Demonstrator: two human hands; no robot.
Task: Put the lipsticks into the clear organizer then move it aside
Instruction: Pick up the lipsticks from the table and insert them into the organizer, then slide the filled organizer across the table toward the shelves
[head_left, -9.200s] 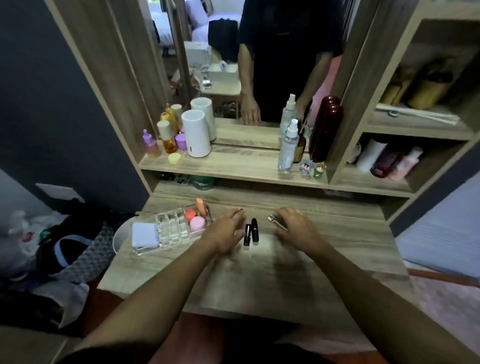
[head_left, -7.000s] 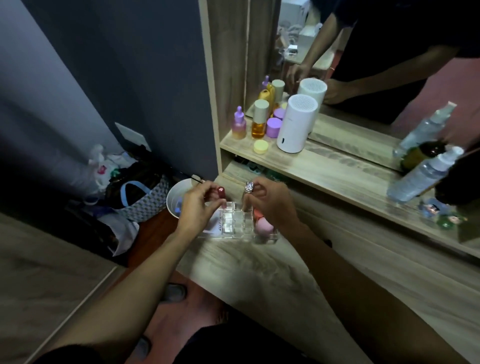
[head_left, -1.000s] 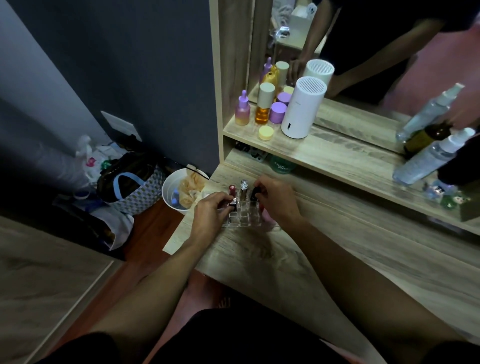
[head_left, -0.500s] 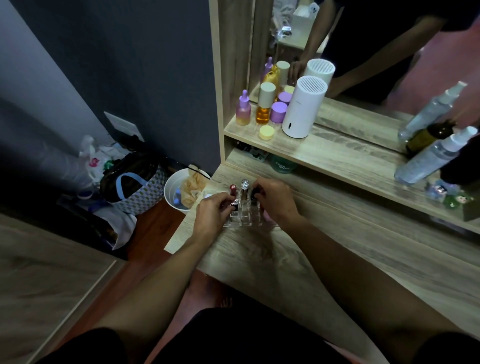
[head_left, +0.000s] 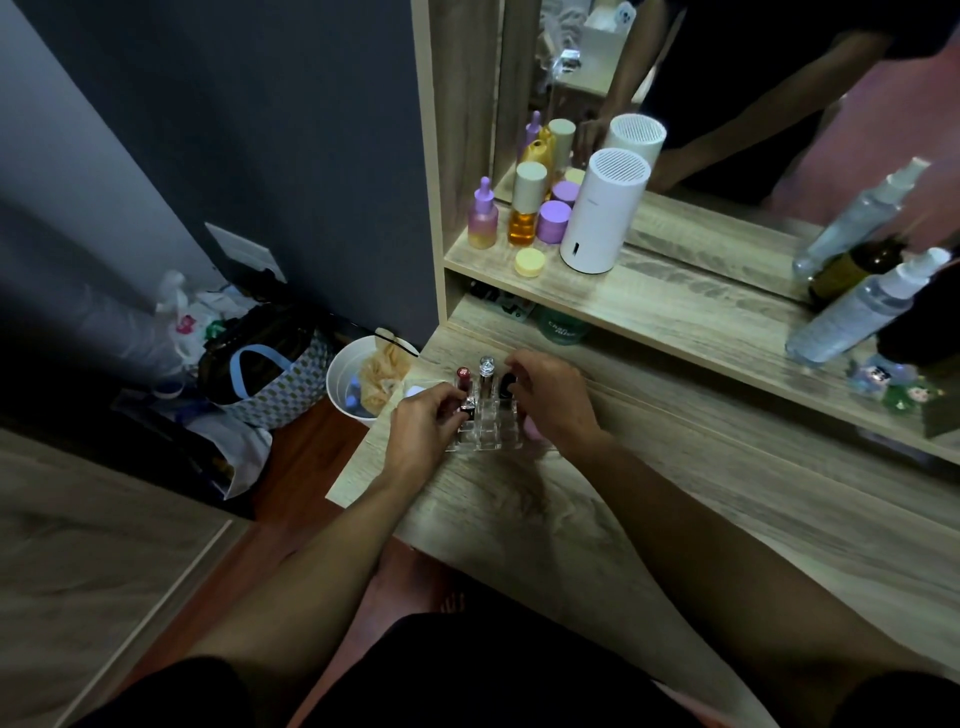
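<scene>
The clear organizer (head_left: 485, 434) sits near the left end of the wooden vanity top (head_left: 597, 519). A red-capped lipstick (head_left: 463, 376) and a silver-topped one (head_left: 487, 370) stand upright in its back cells. A black lipstick (head_left: 505, 387) stands in the back right cell, under the fingers of my right hand (head_left: 553, 400). My left hand (head_left: 423, 426) pinches a small lipstick at the organizer's left side, over a cell. A pink round sponge (head_left: 532, 428) shows below my right hand.
A white bin (head_left: 348, 382) with crumpled paper stands on the floor left of the vanity, next to a patterned bag (head_left: 270, 379). The shelf above holds small bottles (head_left: 527, 210), a white cylinder (head_left: 605, 210) and spray bottles (head_left: 862, 312). A mirror stands behind.
Almost nothing differs over the last second; both hands stay at the organizer. Earlier the lipsticks lay on the table in the middle, and now they stand in the organizer.
</scene>
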